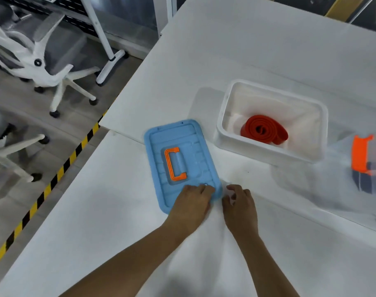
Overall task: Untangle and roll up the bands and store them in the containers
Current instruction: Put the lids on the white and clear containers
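Both grips sit at the near corner of the blue lid (178,161): the left hand (191,207) lies on top of that corner with its fingers bent over the rim, touching or starting to take hold, while the right hand (239,207) hovers just beside the edge, fingers loosely curled, holding nothing. Whether the left has truly closed on the rim I cannot tell.

Up and to the right of the hands stands the open white tub (222,125), and inside it lies the red band (264,130), already rolled into a flat coil. So the step in hand looks like fetching the lid to close that tub.

To do it well, I would lift by the rim with a hand on each side, keep the lid level, square its rounded corners over the tub, then press round the edge until it seats.

The lid is hard moulded plastic, ribbed, with an orange handle (174,163) folded flat in its middle. The tub is smooth and glossy, the band rubbery and matt. Further right on the white bench (97,221) a second box (358,166) shows only as a blur.
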